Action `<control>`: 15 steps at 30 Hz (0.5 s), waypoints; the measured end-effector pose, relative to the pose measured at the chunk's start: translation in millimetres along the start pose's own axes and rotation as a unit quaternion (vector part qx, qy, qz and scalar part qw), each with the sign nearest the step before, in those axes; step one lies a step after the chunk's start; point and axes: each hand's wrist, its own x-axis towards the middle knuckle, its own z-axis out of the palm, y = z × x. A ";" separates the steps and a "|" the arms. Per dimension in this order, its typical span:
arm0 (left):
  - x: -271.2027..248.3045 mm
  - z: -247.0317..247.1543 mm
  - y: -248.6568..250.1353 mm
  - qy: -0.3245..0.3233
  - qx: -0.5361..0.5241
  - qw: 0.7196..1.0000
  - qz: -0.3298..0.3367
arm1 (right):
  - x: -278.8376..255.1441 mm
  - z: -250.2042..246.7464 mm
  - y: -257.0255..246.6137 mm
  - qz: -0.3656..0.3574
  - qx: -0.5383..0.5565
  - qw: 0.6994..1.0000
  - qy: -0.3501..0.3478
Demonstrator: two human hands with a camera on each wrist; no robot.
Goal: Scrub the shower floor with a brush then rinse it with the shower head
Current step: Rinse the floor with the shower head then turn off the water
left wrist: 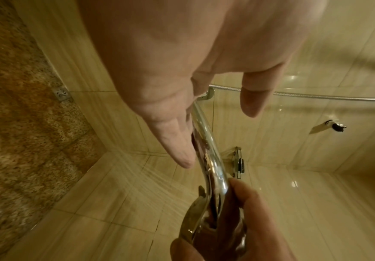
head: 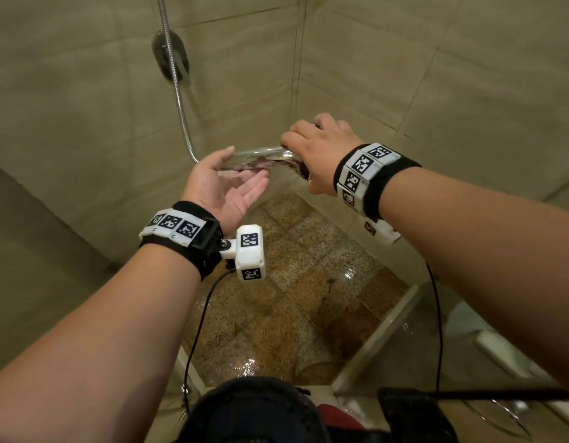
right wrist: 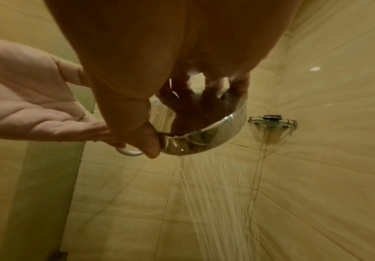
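Stage: rinsing, by my reading; no brush shows in any view, so scrubbing looks finished.
Right hand: fingers curled over the round chrome shower head, gripping it from above.
Left hand: palm up, fingers relaxed and straight, lying along the curved chrome handle; it touches or nearly touches the handle but does not clasp it.
Water: thin jets fall from the head, below the right hand, toward the beige tiled wall corner.
Floor: the speckled brown stone shower floor, below both hands, is wet and glistening.
Hose: ribbed metal hose runs up beyond the left hand.
Left to do: probably sweep the spray across the whole floor, then shut off the water.
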 end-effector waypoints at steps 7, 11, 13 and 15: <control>6.7 11.4 -33.1 -0.015 0.026 0.997 -0.067 | -26.7 7.5 19.6 0.036 0.002 0.997 -0.068; 12.1 19.3 -55.4 -0.026 0.051 0.992 -0.109 | -44.9 17.8 33.9 0.070 0.013 0.992 -0.106; 14.3 22.4 -66.0 -0.029 0.070 0.989 -0.126 | -52.8 22.5 39.4 0.087 0.017 0.987 -0.135; 15.9 25.1 -76.7 -0.029 0.097 0.985 -0.141 | -60.5 27.4 43.7 0.103 0.018 0.982 -0.158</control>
